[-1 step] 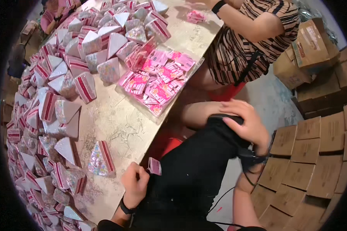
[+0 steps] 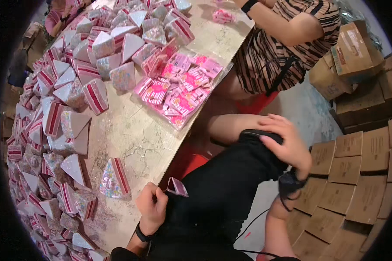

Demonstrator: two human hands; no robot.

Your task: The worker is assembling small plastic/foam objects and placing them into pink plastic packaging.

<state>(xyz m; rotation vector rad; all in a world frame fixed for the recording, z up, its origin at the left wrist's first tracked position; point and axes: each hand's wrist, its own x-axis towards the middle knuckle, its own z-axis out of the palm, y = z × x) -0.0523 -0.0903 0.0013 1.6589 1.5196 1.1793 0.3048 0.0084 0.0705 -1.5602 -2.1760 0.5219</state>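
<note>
My left hand (image 2: 152,203) is closed at the table's near edge, the fingers curled in. Just past its fingertips, over my black-clad thigh, is a small pink tag (image 2: 177,187), tilted. Whether a string joins the tag to the hand is too small to tell. My right hand (image 2: 283,141) rests open on my knee with its fingers spread, holding nothing. One cake-slice-shaped piece (image 2: 114,178), white and pink with colourful sprinkles and a red stripe, lies on the table left of my left hand. A clear tray (image 2: 137,102) heaped with pink printed packets (image 2: 189,82) stands farther off.
Many similar cake-slice pieces (image 2: 63,119) pile up across the table's left and far side. A co-worker in a striped top (image 2: 287,48) sits at the far right, near a small pink bundle (image 2: 223,16). Brown cartons (image 2: 348,187) stack up on the right.
The pink tag has turned and tipped over slightly beside my left hand. My right hand and knee have shifted a little to the right. The left hand is almost still.
</note>
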